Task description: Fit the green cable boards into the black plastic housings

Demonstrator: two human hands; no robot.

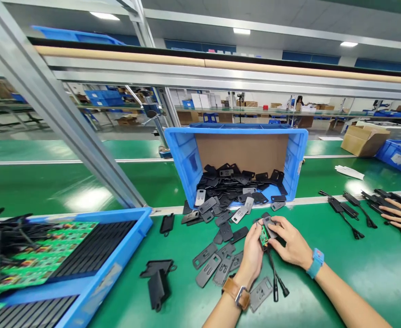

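Two hands are meeting over the green desk (pixel 357 273), pinching one small part between them.
Left hand (pixel 253 253) is gripping a small green circuit board (pixel 263 237) with black cables (pixel 276 280) trailing toward the camera; right hand (pixel 291 246) is pressing a flat grey plastic cover (pixel 269 226) against it, fingers curled. Loose grey plastic covers (pixel 217 264) are lying just beside, spilling from a tipped blue plastic crate (pixel 183 155). No writing is readable.

A green worktop (pixel 374 273) ran the width of the room, a white strip along its far edge. Aluminium framing (pixel 60 118) slanted up at the left. Rectangular ceiling lights (pixel 241 31) glowed overhead, and shelving (pixel 255 109) with cartons lined the far side.
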